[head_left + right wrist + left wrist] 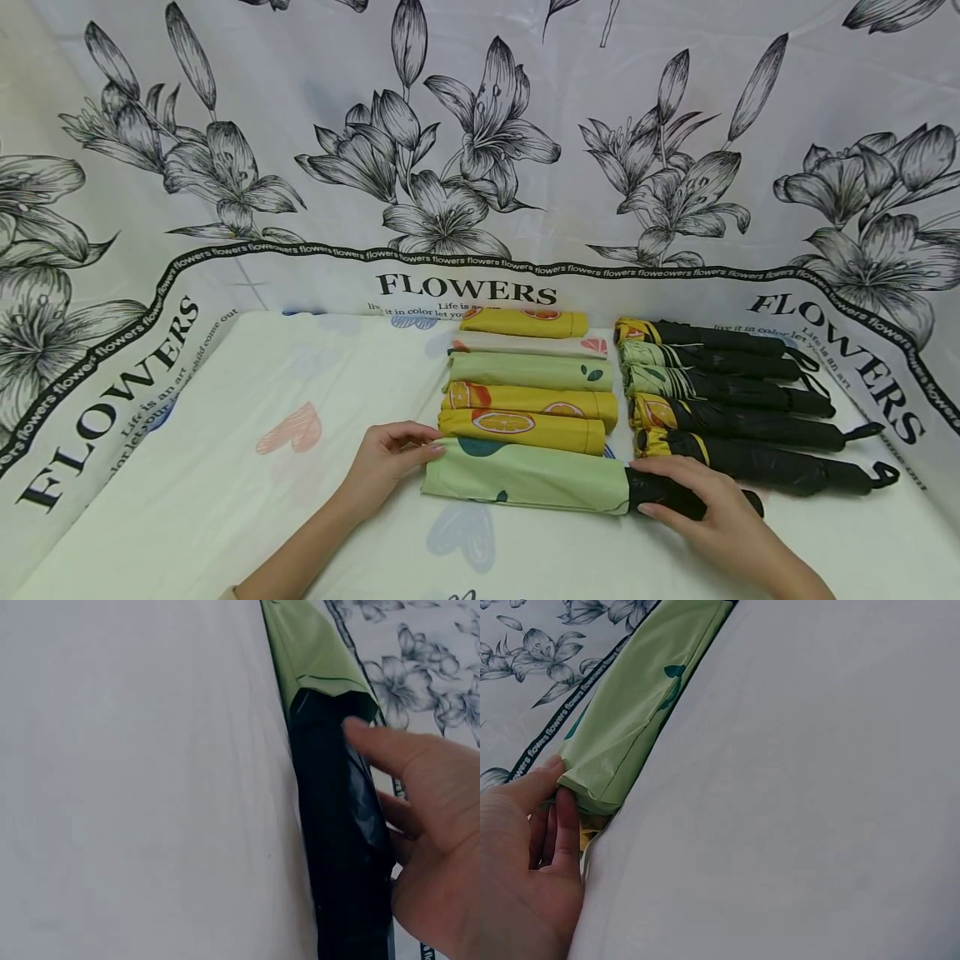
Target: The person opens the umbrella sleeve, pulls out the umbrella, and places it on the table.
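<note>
A pale green sleeve with dark leaf prints (pixel 532 477) lies crosswise at the front of a row of similar sleeves. From its right end sticks a folded black umbrella (pixel 330 817). My left hand (pixel 386 462) pinches the sleeve's left end between thumb and fingers, at the corner in the left wrist view. With its thumb on the near side and fingers on the far side, my right hand (pixel 723 512) holds the black umbrella just past the sleeve's mouth. The part of the umbrella inside the sleeve is hidden.
Behind lie yellow orange-print sleeves (pixel 525 429), another green sleeve (pixel 525 372) and a pinkish one (pixel 525 344). Several folded umbrellas with black ends (pixel 787 462) line up at the right. A flower-print cloth (pixel 480 150) hangs behind the white, heart-printed table cover (pixel 360 533).
</note>
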Tool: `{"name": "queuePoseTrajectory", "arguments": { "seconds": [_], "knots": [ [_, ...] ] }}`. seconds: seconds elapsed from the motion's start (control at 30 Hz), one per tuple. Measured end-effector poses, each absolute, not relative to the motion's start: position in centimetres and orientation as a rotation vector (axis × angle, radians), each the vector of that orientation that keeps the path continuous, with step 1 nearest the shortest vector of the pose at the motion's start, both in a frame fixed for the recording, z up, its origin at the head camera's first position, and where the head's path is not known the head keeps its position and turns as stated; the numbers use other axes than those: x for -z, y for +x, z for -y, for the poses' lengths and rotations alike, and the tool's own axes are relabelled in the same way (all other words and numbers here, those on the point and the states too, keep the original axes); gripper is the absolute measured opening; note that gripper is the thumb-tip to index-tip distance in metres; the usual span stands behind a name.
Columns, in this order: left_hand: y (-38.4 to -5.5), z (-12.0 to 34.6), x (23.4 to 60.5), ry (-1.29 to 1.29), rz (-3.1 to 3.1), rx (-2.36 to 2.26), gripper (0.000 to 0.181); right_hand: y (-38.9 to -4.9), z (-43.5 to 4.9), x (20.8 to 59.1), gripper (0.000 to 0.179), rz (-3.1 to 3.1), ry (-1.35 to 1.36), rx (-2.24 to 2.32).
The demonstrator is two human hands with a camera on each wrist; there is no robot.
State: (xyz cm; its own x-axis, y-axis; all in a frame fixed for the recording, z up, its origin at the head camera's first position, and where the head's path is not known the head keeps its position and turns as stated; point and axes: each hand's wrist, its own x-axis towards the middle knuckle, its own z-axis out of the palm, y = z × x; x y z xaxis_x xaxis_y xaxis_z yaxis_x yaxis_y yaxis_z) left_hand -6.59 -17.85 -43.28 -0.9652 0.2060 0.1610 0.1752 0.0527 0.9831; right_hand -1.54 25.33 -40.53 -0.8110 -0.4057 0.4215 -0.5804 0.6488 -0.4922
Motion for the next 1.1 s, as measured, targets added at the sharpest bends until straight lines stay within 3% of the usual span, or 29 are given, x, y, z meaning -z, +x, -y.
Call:
{"name": "queuePoseTrajectory", "arguments": {
  "seconds": [1.1],
  "knots": [
    [-6.6,17.9,43.4,0.42,-2.22,-2.138,0.022,-1.6,-27.1,40.6,0.057,2.809,0.633,-0.834]
  ]
}}
